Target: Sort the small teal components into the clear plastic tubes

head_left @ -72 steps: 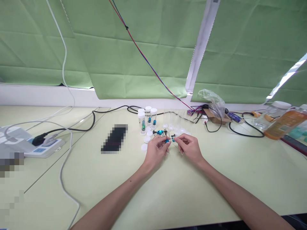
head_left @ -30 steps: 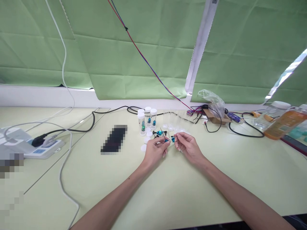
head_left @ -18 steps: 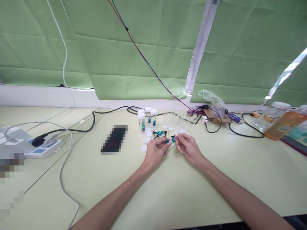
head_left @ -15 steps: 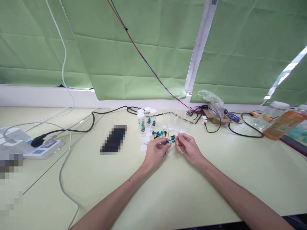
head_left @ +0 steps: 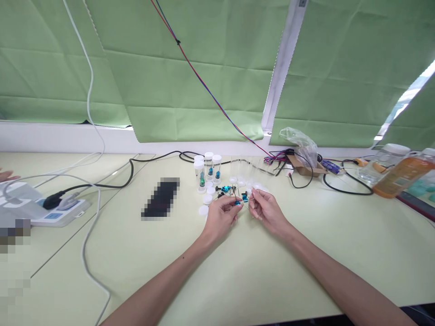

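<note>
My left hand (head_left: pixel 220 213) pinches a small blue part (head_left: pixel 237 203) with a thin dark rod sticking up from it. To its right, my right hand (head_left: pixel 268 210) is closed at the fingertips on a thin pale rod that reaches across to the blue part; whether the two are joined I cannot tell. Just beyond the fingers lie more small blue and black pieces (head_left: pixel 225 189). Several clear tubes with white caps (head_left: pixel 216 167) stand behind my left hand, holding blue or green parts. Loose white caps (head_left: pixel 207 198) lie beside that hand.
Empty clear tubes (head_left: pixel 249 168) stand behind the pieces. A dark pixelated rectangle (head_left: pixel 161 198) lies to the left. A power strip (head_left: pixel 64 216) with cables and another person's hand (head_left: pixel 7 175) are at the far left. Bottles (head_left: pixel 404 174) and a cardboard box (head_left: pixel 306 170) are at right.
Another person's hand has come into view at the left edge. My own hands stay nearly in place, with the thin rod still between them.
</note>
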`<state>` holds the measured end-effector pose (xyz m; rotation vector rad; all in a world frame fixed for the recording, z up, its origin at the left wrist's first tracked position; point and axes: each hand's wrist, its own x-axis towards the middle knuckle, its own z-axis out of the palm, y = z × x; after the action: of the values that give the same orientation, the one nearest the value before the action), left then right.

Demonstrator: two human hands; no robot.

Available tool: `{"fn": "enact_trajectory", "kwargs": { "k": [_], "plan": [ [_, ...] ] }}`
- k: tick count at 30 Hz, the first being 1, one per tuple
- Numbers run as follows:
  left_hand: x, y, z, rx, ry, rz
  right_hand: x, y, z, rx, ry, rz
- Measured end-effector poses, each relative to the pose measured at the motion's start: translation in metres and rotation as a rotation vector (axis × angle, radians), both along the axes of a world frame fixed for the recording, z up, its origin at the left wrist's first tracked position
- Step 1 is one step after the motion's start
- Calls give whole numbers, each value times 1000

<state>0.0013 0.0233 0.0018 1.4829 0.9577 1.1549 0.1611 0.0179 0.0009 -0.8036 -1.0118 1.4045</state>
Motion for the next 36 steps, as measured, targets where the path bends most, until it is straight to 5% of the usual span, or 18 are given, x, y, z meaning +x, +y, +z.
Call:
{"fn": "enact_trajectory", "kwargs": {
  "k": [13, 36],
  "plan": [
    [1, 0, -1, -3, -12, -4, -2, -1, 1, -27, 21, -14],
    [1, 1, 3, -71, -118, -27, 0, 0, -1, -15, 121, 163]
  ]
}}
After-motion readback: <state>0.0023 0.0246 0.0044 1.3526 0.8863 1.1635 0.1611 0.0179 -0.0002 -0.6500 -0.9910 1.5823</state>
